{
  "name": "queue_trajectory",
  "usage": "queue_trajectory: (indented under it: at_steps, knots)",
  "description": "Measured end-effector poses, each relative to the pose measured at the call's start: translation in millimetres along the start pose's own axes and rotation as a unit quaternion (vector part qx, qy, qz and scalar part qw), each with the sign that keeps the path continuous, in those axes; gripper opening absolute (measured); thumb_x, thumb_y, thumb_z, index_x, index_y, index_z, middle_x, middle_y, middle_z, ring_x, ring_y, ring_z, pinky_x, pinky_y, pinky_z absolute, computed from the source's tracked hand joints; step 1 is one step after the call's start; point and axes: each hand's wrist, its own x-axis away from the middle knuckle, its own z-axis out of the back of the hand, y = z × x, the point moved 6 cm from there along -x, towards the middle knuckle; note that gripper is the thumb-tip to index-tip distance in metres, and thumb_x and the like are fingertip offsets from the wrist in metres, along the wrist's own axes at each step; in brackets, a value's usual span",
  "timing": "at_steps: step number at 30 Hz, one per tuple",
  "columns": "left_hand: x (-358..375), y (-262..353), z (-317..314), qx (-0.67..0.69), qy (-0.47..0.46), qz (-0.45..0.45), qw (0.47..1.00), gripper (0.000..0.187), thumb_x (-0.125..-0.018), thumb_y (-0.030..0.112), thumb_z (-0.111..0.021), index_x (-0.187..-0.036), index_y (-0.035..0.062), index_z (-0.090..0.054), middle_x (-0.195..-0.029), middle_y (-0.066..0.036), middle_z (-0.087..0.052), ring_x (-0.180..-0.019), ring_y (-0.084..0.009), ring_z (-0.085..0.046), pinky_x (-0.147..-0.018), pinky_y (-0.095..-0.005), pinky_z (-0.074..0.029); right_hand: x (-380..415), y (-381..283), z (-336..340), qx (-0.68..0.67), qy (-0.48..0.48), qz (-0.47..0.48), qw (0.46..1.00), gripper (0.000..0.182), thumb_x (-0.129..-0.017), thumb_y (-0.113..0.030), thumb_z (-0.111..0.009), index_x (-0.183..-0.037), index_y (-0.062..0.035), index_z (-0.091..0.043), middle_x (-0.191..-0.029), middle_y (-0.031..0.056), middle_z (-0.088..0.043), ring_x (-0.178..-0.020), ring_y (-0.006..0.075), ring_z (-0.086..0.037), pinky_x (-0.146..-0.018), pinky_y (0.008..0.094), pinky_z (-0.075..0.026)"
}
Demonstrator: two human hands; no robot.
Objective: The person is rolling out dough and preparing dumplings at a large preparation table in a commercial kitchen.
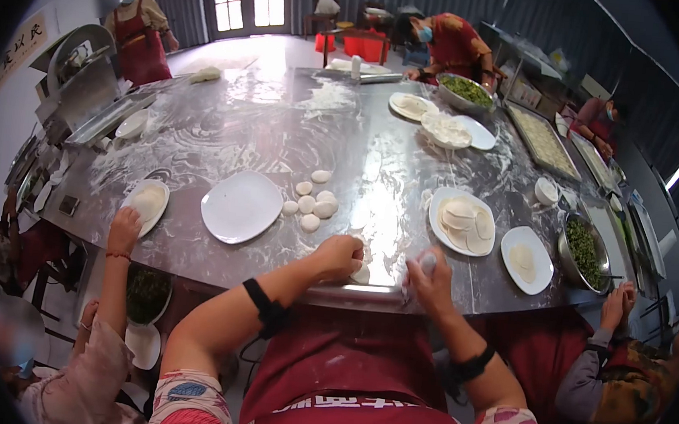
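My left hand (339,259) is closed at the table's near edge, its fingertips pinching a small round of dough (361,273). To its right, my right hand (432,283) is wrapped round what looks like a short rolling pin (429,263); only a pale rounded end shows. Several flattened dough pieces (308,204) lie on the floured metal just beyond my left hand. Past my right hand stands a white plate (443,241) stacked with thin round dough wrappers (468,223).
A bare white plate (241,207) lies left of the dough pieces. A co-worker's hand (124,229) touches a plate of wrappers (149,199) at left. On the right are a plate with wrappers (540,270) and a bowl of chopped greens (583,245). Other people stand around the table.
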Motion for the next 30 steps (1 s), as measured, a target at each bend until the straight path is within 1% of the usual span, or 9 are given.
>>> queue_trajectory:
  at_steps: [2,3,7,11,15,18,23,27,30]
  knots:
    - [12.4,-0.5,3.2,0.099,-0.024,0.056,0.993,0.016,-0.072,0.013,-0.066,-0.083,0.002,-0.062,-0.076,-0.014,-0.064,-0.073,-0.0271,-0.062,-0.066,-0.0372,-0.047,10.3,-4.1,-0.4,-0.046,0.009,-0.011,0.999,0.018,-0.084,-0.009,-0.064,-0.081,-0.0033,-0.047,-0.058,0.0055,-0.057,-0.051,0.0114,-0.058,-0.046,0.0254,-0.045]
    - [14.3,1.5,1.1,0.057,-0.024,0.023,0.998,0.017,-0.073,0.015,-0.065,-0.085,0.0032,-0.061,-0.078,-0.016,-0.064,-0.076,-0.0307,-0.063,-0.067,-0.0391,-0.047,5.0,-4.0,-1.7,-0.027,0.01,-0.006,1.0,0.018,-0.084,-0.009,-0.064,-0.082,-0.0033,-0.047,-0.058,0.0054,-0.056,-0.05,0.0115,-0.058,-0.046,0.0256,-0.044]
    - [8.6,18.1,10.0,-0.049,0.012,0.041,0.998,0.016,-0.079,0.019,-0.061,-0.086,0.005,-0.062,-0.08,-0.015,-0.064,-0.076,-0.0308,-0.063,-0.068,-0.04,-0.047,-42.9,2.9,-15.6,0.01,0.012,0.004,1.0,0.019,-0.085,-0.011,-0.064,-0.083,-0.0034,-0.046,-0.061,0.0054,-0.055,-0.049,0.0124,-0.057,-0.043,0.0271,-0.044]
    - [0.3,8.7,2.2,0.021,-0.045,0.001,0.999,0.013,-0.077,0.014,-0.063,-0.084,0.0026,-0.064,-0.076,-0.016,-0.064,-0.073,-0.0305,-0.062,-0.068,-0.0391,-0.048,-35.3,9.6,-9.3,0.078,0.018,0.02,0.997,0.02,-0.084,-0.012,-0.066,-0.084,-0.004,-0.047,-0.061,0.0064,-0.057,-0.049,0.0135,-0.057,-0.044,0.0276,-0.044]
    - [9.3,1.2,9.2,0.051,-0.015,0.014,0.998,0.017,-0.075,0.013,-0.063,-0.084,-0.0007,-0.062,-0.078,-0.017,-0.064,-0.073,-0.0299,-0.062,-0.067,-0.039,-0.047,-3.9,-1.1,0.7,0.022,0.019,0.011,1.0,0.02,-0.084,-0.011,-0.065,-0.085,-0.0028,-0.047,-0.059,0.0077,-0.057,-0.049,0.0149,-0.059,-0.045,0.028,-0.046]
    - [10.9,8.2,6.7,0.021,-0.038,-0.023,0.999,0.015,-0.076,0.013,-0.062,-0.084,0.0005,-0.062,-0.08,-0.017,-0.064,-0.075,-0.0304,-0.062,-0.067,-0.039,-0.046,-23.1,5.2,-6.1,0.041,0.027,0.026,0.998,0.02,-0.084,-0.011,-0.065,-0.085,-0.0021,-0.047,-0.059,0.0084,-0.057,-0.048,0.0155,-0.058,-0.044,0.0294,-0.045]
    - [-3.0,11.4,7.0,0.005,-0.048,0.017,0.999,0.016,-0.077,0.017,-0.063,-0.087,0.0044,-0.066,-0.084,-0.017,-0.066,-0.081,-0.0325,-0.064,-0.071,-0.0395,-0.047,-51.4,4.6,-18.3,0.072,0.023,0.017,0.997,0.02,-0.084,-0.011,-0.065,-0.084,-0.0015,-0.047,-0.059,0.0075,-0.057,-0.048,0.0145,-0.057,-0.044,0.0294,-0.045]
    - [0.5,2.7,3.9,-0.013,-0.019,-0.028,0.999,0.019,-0.074,0.017,-0.065,-0.086,0.0022,-0.064,-0.081,-0.016,-0.066,-0.079,-0.0319,-0.063,-0.069,-0.0392,-0.047,0.2,-6.6,-1.5,0.02,0.017,0.0,1.0,0.02,-0.084,-0.011,-0.065,-0.083,-0.0021,-0.047,-0.06,0.0062,-0.057,-0.048,0.0125,-0.057,-0.043,0.028,-0.045]
    - [11.7,-3.9,-0.3,0.097,-0.062,-0.003,0.993,0.021,-0.073,0.016,-0.064,-0.088,0.0012,-0.063,-0.082,-0.018,-0.065,-0.079,-0.0337,-0.063,-0.069,-0.04,-0.047,1.7,-3.7,-2.8,0.019,0.017,0.026,0.999,0.021,-0.084,-0.012,-0.065,-0.083,-0.0019,-0.047,-0.058,0.0065,-0.056,-0.047,0.0133,-0.056,-0.043,0.0284,-0.044]
